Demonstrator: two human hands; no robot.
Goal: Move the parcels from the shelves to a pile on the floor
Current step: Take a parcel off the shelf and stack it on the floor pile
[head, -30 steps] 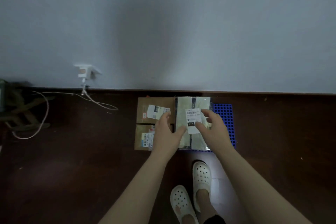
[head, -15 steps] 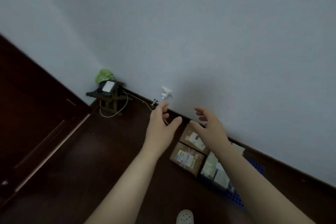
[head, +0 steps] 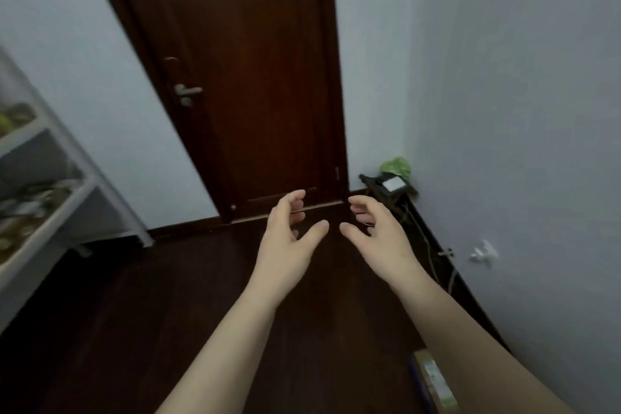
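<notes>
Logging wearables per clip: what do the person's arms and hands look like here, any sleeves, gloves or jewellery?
Both forearms are bare to the frame edge, with no sleeve in view. The left hand and right hand wear no gloves; no watch, band or ring shows, the fingers included.

Shelves [head: 40,178] left, door [head: 248,77] ahead, parcel [head: 433,380] btm right.

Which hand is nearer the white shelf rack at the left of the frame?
Left. The left hand hangs empty in mid-frame, well to the right of the shelf rack; the right hand is beside it, farther right still, also empty.
</notes>
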